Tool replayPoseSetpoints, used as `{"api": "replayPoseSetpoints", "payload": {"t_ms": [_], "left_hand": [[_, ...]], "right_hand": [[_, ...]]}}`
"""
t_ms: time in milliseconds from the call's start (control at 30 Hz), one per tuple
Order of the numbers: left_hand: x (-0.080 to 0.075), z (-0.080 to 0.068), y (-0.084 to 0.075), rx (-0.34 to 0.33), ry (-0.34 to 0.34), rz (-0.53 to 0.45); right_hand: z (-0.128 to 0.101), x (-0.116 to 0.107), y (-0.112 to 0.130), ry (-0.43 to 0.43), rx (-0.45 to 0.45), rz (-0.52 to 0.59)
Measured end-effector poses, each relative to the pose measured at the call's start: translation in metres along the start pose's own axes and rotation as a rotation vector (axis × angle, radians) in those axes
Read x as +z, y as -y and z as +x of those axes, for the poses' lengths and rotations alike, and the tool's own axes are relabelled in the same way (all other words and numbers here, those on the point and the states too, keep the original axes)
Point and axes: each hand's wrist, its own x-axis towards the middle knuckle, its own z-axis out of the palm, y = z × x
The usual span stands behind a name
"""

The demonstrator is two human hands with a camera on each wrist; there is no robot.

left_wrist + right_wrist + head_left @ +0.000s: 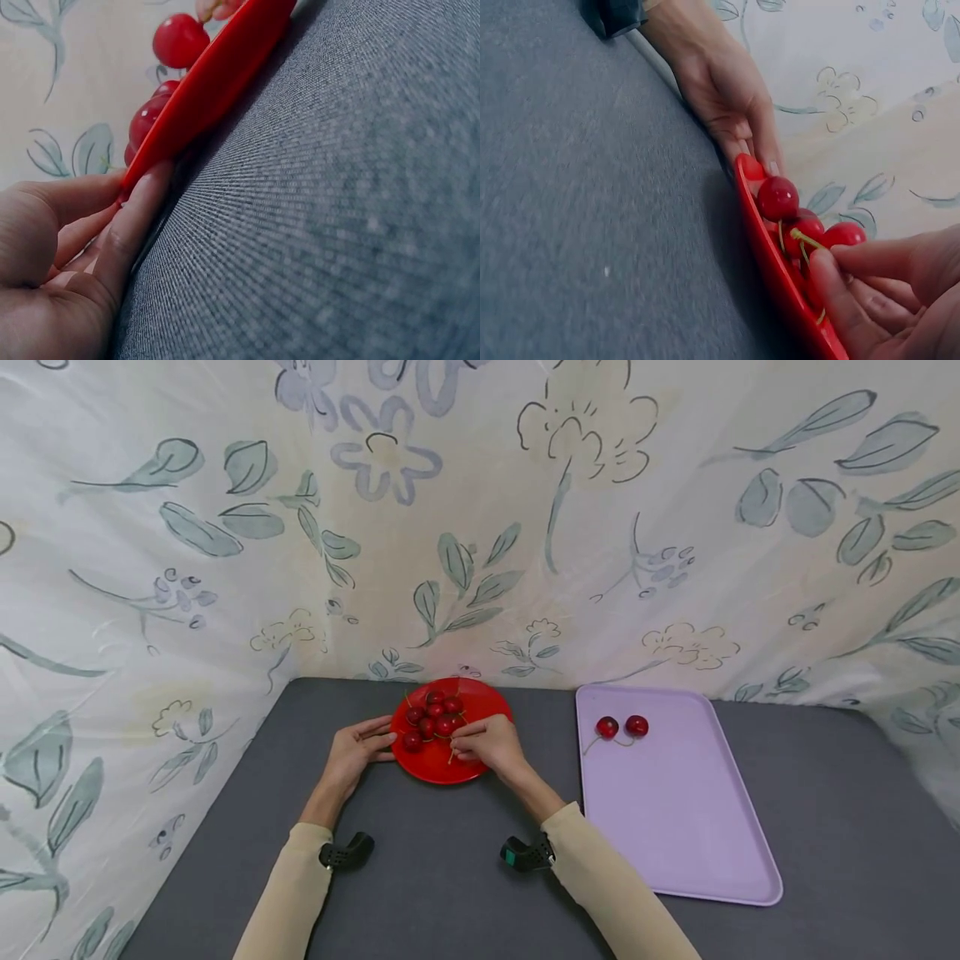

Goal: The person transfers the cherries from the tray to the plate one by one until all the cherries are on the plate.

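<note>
Near the back edge of the table is a red plate (pixel 435 770) bearing several dark red cherries (pixel 435 710) with green stems. My left hand (pixel 356 753) grips the plate's left rim, fingers over the top and thumb beneath, as the left wrist view shows. Over the plate's right side, my right hand (pixel 491 743) pinches a cherry stem (pixel 808 240) between thumb and forefinger. Right beside those fingertips is a cherry (pixel 845 234); which fruit the stem belongs to I cannot tell.
On the right lies a lilac tray (pixel 675 827) with two stemmed cherries (pixel 637 726) near its far left corner. The table (pixel 427 868) has a dark grey cloth surface. Behind it and at the sides hangs a floral curtain (pixel 465 485).
</note>
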Motion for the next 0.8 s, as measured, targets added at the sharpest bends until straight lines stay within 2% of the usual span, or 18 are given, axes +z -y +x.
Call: {"api": "replayPoseSetpoints", "payload": {"t_ms": [233,433,600,733,800], "left_hand": [[0.003,-0.005,-0.01,-0.013,0.025,-0.041],[0.006,-0.011,-0.021,-0.009,0.028,-0.025],[0.004,-0.004,-0.01,0.003,0.024,-0.028],[0.0,0.003,0.001,0.019,0.008,-0.014],[-0.001,0.004,0.002,0.019,0.006,-0.009]], "right_hand": [[0.001,0.007,0.003,-0.046,-0.015,-0.085],[0.005,0.011,0.003,-0.075,-0.023,-0.15],[0.007,0.012,0.002,-0.095,-0.01,-0.162],[0.006,0.01,0.003,-0.1,-0.025,-0.163],[0.005,0.006,0.006,-0.098,-0.037,-0.164]]}}
